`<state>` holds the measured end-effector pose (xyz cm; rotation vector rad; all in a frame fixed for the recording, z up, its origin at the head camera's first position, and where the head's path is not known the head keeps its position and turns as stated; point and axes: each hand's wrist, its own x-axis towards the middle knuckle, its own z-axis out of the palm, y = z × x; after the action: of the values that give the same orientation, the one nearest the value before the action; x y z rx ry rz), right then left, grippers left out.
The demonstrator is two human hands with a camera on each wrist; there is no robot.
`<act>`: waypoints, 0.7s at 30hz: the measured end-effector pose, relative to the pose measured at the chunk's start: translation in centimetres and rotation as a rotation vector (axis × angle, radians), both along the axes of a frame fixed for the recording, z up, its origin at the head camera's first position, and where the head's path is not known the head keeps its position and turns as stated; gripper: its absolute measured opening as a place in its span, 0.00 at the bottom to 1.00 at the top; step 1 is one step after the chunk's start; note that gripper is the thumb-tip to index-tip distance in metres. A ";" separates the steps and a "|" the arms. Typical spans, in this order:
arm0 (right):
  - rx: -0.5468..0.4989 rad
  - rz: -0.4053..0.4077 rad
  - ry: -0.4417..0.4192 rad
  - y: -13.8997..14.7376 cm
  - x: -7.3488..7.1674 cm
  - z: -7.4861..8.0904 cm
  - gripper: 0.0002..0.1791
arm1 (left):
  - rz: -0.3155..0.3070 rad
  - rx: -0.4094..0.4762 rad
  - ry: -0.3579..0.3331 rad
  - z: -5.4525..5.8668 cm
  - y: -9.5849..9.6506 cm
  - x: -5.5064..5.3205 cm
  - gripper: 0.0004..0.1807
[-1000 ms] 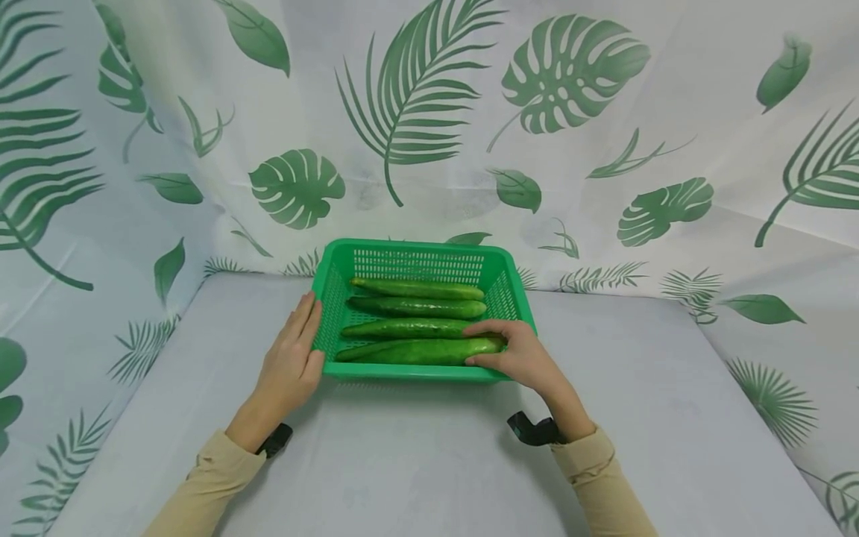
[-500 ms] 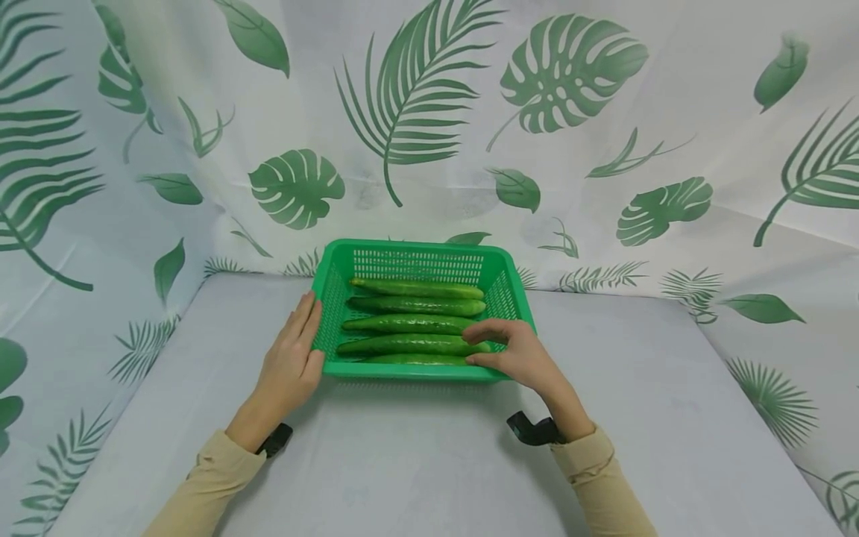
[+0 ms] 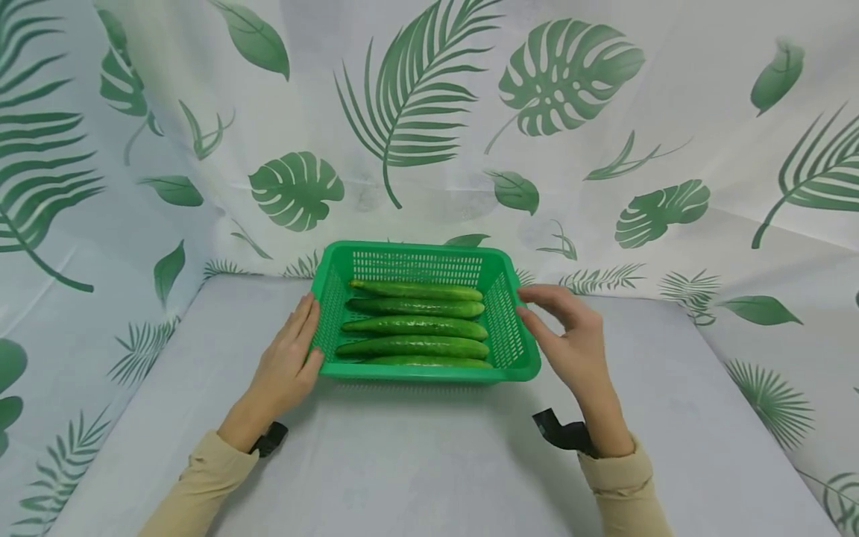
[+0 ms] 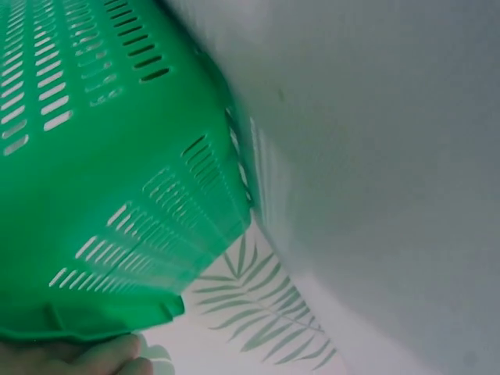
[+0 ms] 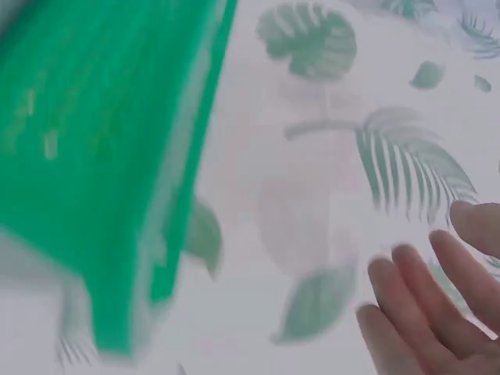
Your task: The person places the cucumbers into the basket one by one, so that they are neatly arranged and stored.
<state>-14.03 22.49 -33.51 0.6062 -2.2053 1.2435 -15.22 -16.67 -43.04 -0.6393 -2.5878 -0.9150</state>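
Observation:
A green plastic basket (image 3: 429,371) with slotted walls stands on the table in the head view. Inside lie several long green cucumbers (image 3: 416,327), side by side and crosswise; the front wall partly hides the nearest one. My left hand (image 3: 288,362) rests along the basket's left side, its fingers straight against the rim. Only the fingertips (image 4: 109,358) of that hand show in the left wrist view, at the rim. By the right rim is my right hand (image 3: 577,335), thumb and fingers spread apart, holding nothing. The right wrist view shows its fingers (image 5: 422,305) apart from the basket.
A pale cloth covers the table (image 3: 429,462). Behind it and at both sides hangs a white curtain (image 3: 429,216) printed with green leaves. Black wrist cameras are strapped below both hands, the right one (image 3: 564,432) near the tabletop.
My right hand has let go of the front cucumber, which dropped against the basket's front wall. That hand has since moved right, out of the basket. My left hand has barely moved.

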 end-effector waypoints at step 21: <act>0.502 -0.348 0.195 7.8 -2.1 -0.3 0.37 | -0.013 -0.052 -0.026 1.2 -2.3 -0.9 0.29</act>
<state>-16.15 30.25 -33.84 0.4733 -2.3310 0.4361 -16.16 -18.92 -41.87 -0.6630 -2.6408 -0.8685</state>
